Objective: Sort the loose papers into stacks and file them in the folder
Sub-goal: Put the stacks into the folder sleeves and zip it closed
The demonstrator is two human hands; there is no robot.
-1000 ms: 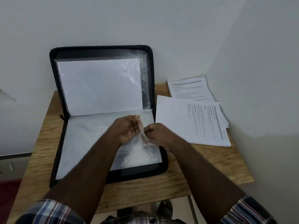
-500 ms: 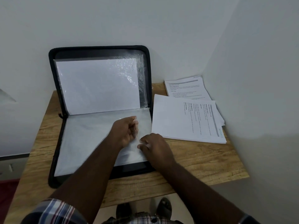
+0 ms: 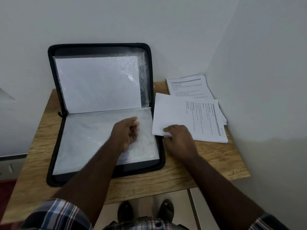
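Note:
A black zip folder [image 3: 54,163] lies open on the wooden table, its upper half leaning on the wall with a white sheet [image 3: 98,83] inside a clear sleeve. On the lower half lies a clear plastic sleeve [image 3: 86,138]. My left hand [image 3: 126,133] pinches the sleeve's upper layer near its right side and lifts it slightly. My right hand [image 3: 179,138] grips the near left corner of a stack of printed papers [image 3: 191,117] just right of the folder. A second printed stack [image 3: 187,87] lies behind it, partly covered.
The wooden table [image 3: 207,163] stands in a corner, with white walls right behind the folder and right of the papers. Bare wood shows in front of the papers and along the left edge. My feet [image 3: 144,211] stand on pale floor tiles below the table's front edge.
My right hand let go of the sleeve and moved right to the paper stack's corner. My left hand still pinches the sleeve, which has dropped lower onto the folder.

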